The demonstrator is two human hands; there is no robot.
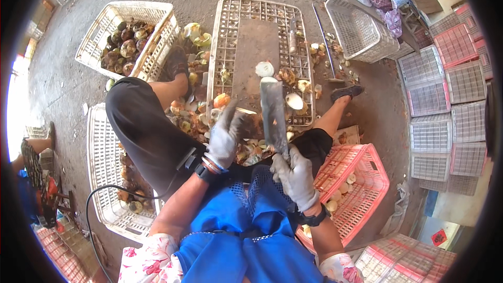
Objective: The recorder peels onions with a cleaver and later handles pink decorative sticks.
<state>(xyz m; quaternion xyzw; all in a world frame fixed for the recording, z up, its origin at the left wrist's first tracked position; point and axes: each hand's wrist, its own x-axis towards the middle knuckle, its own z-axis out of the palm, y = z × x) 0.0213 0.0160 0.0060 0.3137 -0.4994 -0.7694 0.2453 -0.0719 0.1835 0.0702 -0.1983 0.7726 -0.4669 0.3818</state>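
My right hand (pixel 296 175), in a pale grey glove, is closed around the handle of a cleaver (pixel 273 115). The wide, smeared blade points away from me over the near part of a white lattice crate top (pixel 214 81). My left hand (pixel 224 139), also gloved, is left of the blade with its fingers stretched forward and apart. A thin pale sliver (pixel 245 110) shows by its fingertips; whether they touch it I cannot tell. Past the blade tip is a round pale cut piece (pixel 264 68), and another white piece (pixel 294 100) lies right of the blade.
A brown board (pixel 258 42) and a wooden-handled tool (pixel 292 42) lie on the crate top. Peelings (pixel 194 118) litter the ground. A white crate (pixel 89 42) at far left holds dark round produce (pixel 128 48); a pink crate (pixel 374 178) at right holds pale pieces. A black cable (pixel 90 215) curves at left.
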